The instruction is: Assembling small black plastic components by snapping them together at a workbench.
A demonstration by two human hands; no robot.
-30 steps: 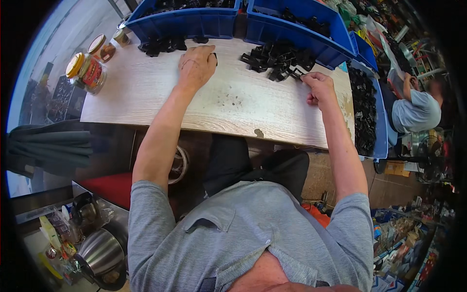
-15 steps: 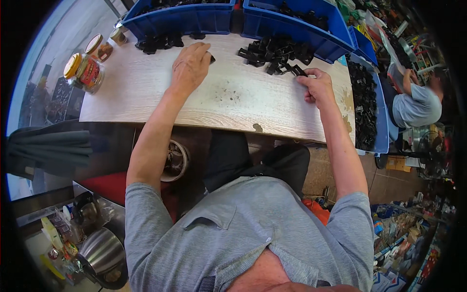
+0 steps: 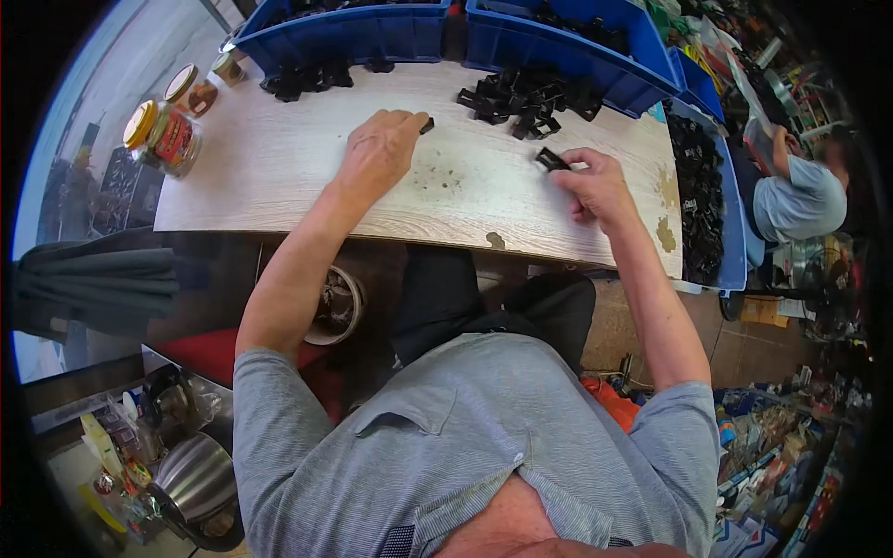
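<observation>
My right hand (image 3: pixel 595 184) is closed on a black plastic part (image 3: pixel 552 160), small and frame-like with an opening in it. It is above the right half of the table, apart from the pile. My left hand (image 3: pixel 387 144) is closed, back upward, with a small dark piece (image 3: pixel 427 125) showing at its fingertips; most of that piece is hidden by the fingers. Beyond my right hand lies a loose pile of similar black parts (image 3: pixel 523 97). A smaller heap of black pieces (image 3: pixel 302 82) lies at the table's far left.
Two blue bins (image 3: pixel 346 39) (image 3: pixel 567 58) of black parts line the far edge of the wooden table (image 3: pixel 270 177). Another blue bin (image 3: pixel 735 223) stands at the right. Lidded jars (image 3: pixel 167 139) stand at the left. A person in grey (image 3: pixel 800 200) sits farther right.
My right hand has drawn its black part away from the pile, toward me and slightly left. My left hand has moved right and a little nearer, with its dark piece.
</observation>
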